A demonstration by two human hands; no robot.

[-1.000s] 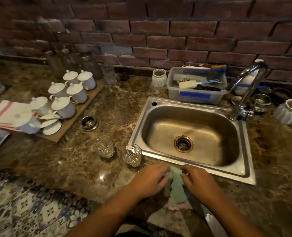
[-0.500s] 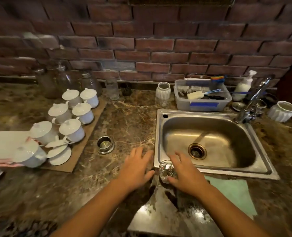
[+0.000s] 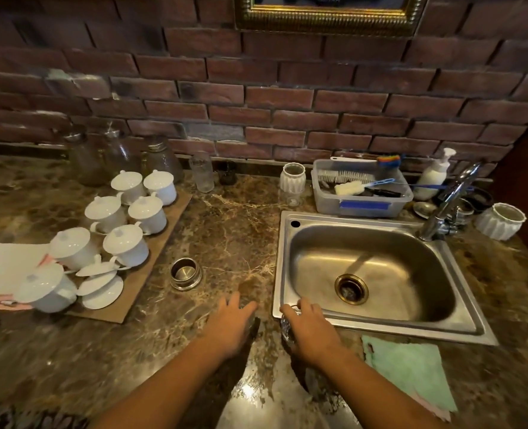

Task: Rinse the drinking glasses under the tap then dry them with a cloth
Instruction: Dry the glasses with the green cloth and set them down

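Head view: the right hand [image 3: 313, 334] is curled over a clear drinking glass [image 3: 287, 329], its grip closed round the glass from above. The glass stands upright, touching or just beside the front left corner of the steel sink [image 3: 282, 264], near the front edge of the worktop [image 3: 231, 230]. The left hand [image 3: 230, 325] is just to the left of it, palm down and fingers bent low over the worktop. Something dark shows under its fingertips (glass or shadow, I cannot tell), so whether that grip holds anything I cannot tell.

A green cloth [image 3: 408, 366] lies flat at the front edge, right of the right forearm and just in front of the sink's front rim. The tap [image 3: 451, 199] rises at the sink's back right corner, its spout pointing up and away from the basin.

Toward the left edge, white lidded cups [image 3: 126, 243] crowd a brown board [image 3: 163, 233], and a small metal ring [image 3: 186, 274] sits between board and sink. Along the back edge stand a grey tub [image 3: 364, 209] of brushes and a pump bottle [image 3: 434, 174].
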